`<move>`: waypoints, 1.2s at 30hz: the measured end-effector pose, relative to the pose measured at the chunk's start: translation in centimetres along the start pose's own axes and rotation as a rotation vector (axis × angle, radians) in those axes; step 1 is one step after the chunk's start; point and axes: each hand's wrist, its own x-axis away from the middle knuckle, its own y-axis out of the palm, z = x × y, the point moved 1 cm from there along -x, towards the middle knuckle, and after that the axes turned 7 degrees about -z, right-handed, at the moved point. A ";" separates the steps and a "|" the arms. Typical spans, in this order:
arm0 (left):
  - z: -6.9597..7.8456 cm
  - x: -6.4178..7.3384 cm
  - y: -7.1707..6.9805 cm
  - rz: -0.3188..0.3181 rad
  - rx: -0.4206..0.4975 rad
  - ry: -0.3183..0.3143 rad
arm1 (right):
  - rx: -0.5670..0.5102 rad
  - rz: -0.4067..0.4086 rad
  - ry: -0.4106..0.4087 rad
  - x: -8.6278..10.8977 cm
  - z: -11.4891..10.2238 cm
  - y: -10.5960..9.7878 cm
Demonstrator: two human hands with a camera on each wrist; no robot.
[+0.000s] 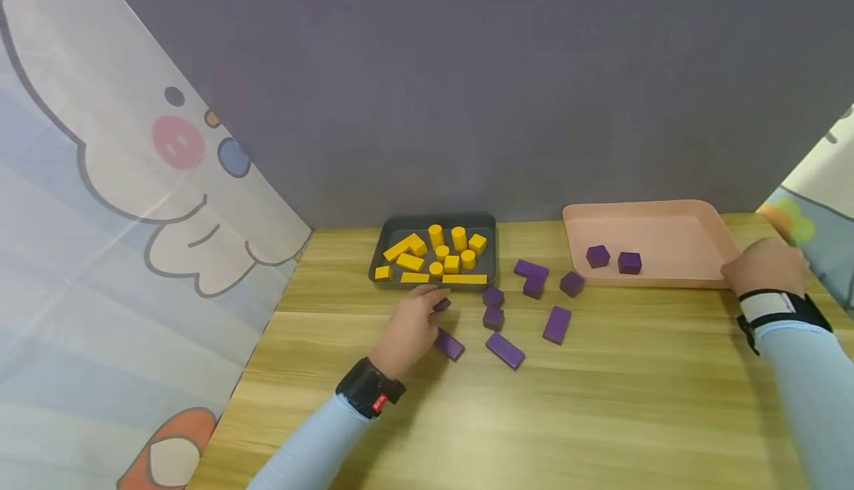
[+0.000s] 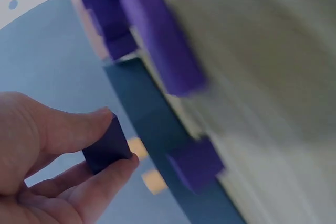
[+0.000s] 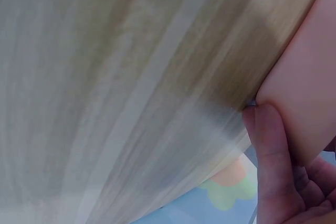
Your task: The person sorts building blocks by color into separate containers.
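My left hand (image 1: 408, 330) pinches a small purple block (image 2: 107, 145) between thumb and fingers, just in front of the dark grey tray (image 1: 382, 253). A purple rectangular block (image 1: 450, 345) lies on the table beside that hand. At the far right, my right hand (image 1: 767, 267) grips the near right corner of the pink tray (image 1: 674, 242). The right wrist view shows its thumb and curled fingers at the tray's wall (image 3: 310, 87). Two purple blocks, one of them a cube (image 1: 629, 263), sit in the left part of the pink tray.
Several yellow blocks (image 1: 410, 262), bars and cylinders lie in the dark tray. Between the trays, more purple blocks are scattered on the wooden table (image 1: 600, 394), including a long one (image 1: 505, 351) and another (image 1: 557, 325). A grey panel (image 1: 467, 90) rises behind both trays.
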 end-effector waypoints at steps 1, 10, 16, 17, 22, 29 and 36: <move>0.6 -0.5 0.0 0.003 0.002 0.017 | -0.005 -0.002 -0.007 0.0 0.1 0.0; 7.1 -7.3 -0.2 -0.008 0.029 0.213 | -0.019 -0.003 -0.010 0.4 0.2 -0.1; 11.3 -12.2 1.7 -0.019 0.054 0.279 | 0.004 0.008 -0.010 0.3 -0.1 0.1; 12.0 -12.8 2.2 -0.028 0.047 0.279 | 0.000 0.006 -0.008 0.3 -0.1 0.1; 14.8 -15.7 5.1 -0.119 -0.007 0.265 | -0.047 0.000 -0.014 0.3 0.3 0.3; 16.5 -18.4 8.7 -0.219 -0.075 0.297 | -0.056 0.008 -0.006 0.5 0.3 0.4; 16.5 -20.2 10.8 -0.257 -0.067 0.265 | -0.031 0.013 -0.005 0.5 -0.1 0.3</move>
